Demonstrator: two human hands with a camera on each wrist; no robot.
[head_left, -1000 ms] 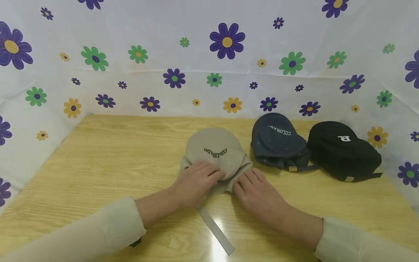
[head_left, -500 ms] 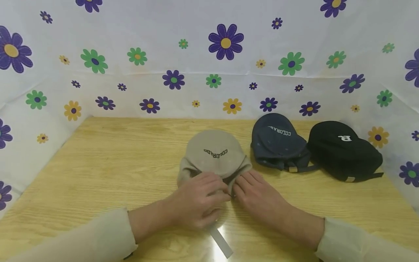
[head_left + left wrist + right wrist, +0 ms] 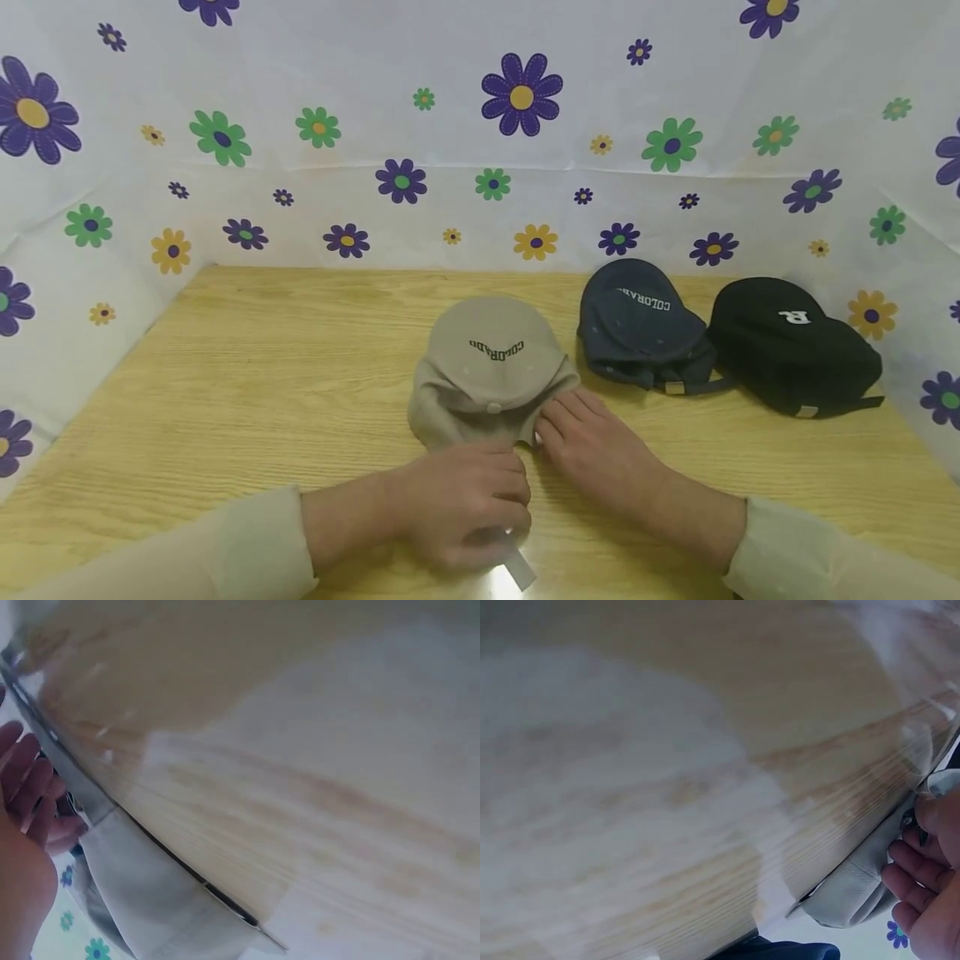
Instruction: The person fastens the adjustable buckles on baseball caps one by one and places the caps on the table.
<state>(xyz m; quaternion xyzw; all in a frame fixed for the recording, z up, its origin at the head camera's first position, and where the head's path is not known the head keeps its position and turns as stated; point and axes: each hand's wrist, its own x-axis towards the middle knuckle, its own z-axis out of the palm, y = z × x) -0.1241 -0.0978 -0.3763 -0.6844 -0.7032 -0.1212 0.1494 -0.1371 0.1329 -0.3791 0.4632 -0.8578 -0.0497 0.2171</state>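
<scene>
A beige baseball cap (image 3: 495, 333) with dark COLORADO lettering lies near the middle of the table, its crown sunk in towards me. My right hand (image 3: 588, 442) pinches its near right edge; in the right wrist view, a small dark metal piece (image 3: 909, 820) shows between thumb and fingers. My left hand (image 3: 472, 504), blurred, hovers over the cap's long strap (image 3: 519, 572), whose free end pokes out beyond it. In the left wrist view the left fingers (image 3: 34, 776) are loosely bent beside the strap (image 3: 64, 754). The strap's upper part is hidden from the head camera by the hand.
A navy COLORADO cap (image 3: 637, 325) and a black cap (image 3: 791, 350) with a white letter sit side by side at the right. Both straps trail to the right. A white flowered cloth (image 3: 450, 50) walls the wooden table (image 3: 262, 358) at the back and sides.
My left hand has come off the front of the cap and moved down to the strap, uncovering the crown's button. My right hand keeps its hold on the edge.
</scene>
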